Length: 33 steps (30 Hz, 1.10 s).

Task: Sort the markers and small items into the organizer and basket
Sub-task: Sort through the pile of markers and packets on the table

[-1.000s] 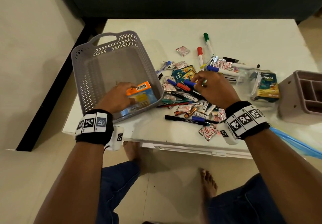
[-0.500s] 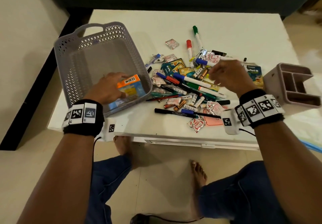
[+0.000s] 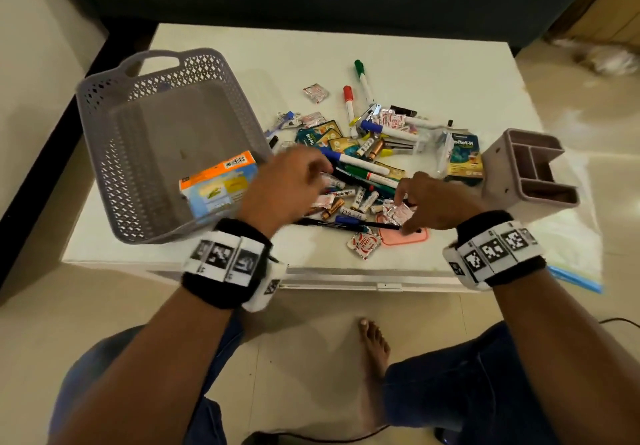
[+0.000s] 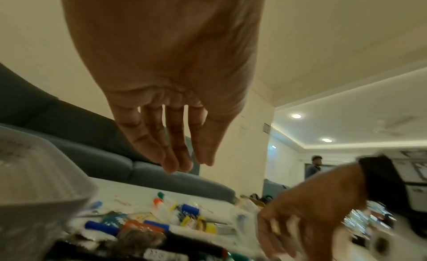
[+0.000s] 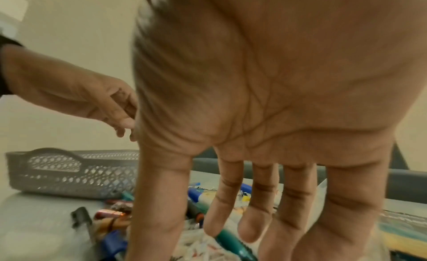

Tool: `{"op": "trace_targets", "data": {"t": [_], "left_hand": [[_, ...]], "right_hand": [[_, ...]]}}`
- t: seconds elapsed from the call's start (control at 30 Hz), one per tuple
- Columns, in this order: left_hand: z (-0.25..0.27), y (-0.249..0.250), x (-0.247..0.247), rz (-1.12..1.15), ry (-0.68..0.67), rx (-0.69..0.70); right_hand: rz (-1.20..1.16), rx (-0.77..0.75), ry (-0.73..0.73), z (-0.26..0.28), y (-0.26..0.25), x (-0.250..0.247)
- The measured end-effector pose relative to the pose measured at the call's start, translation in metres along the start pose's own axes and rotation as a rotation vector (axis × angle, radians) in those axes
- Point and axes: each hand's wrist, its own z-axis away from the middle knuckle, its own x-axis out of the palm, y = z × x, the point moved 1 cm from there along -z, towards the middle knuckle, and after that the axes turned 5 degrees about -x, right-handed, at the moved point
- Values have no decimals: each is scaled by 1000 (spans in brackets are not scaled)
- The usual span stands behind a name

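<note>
Leaving the box (image 3: 218, 185) in the basket (image 3: 104, 105), the left hand (image 3: 277, 188) now hovers empty, fingers loose, above the pile. Right hand (image 3: 433, 202), fingers extended, reaches down to the foil sachets (image 3: 398, 214).

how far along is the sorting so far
Barely started. Done: one orange box lies in the basket. In hand: nothing; left hand and right hand hover open above the pile. Left: the organizer looks empty, and markers, batteries and packets cover the table.
</note>
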Motion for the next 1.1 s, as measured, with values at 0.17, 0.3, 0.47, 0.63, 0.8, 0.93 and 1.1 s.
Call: {"op": "trace_targets", "data": {"t": [0.17,0.3,0.47,0.63,0.8,0.93,1.1], "left_hand": [[12,14,48,-238,-169,49],[5,5,53,-367,-201,8],[-8,-12,38,-347,-178,-90],[-13,-15,38,-354,-223,-94],[-14,-18,45,-359,-256,-112],[-17,-23,39,-360,-168,-177],[-13,-31,37,-412,-136,-263]], "right_hand": [[113,-134,126,19,-46,33],[232,-137,196,23,-77,63],[199,-164,295,17,-82,63],[205,-79,342,9,-52,41],[-27,43,247,-2,-22,22],[-117,30,310,-11,-13,10],[-143,-109,321,-21,-30,15]]}}
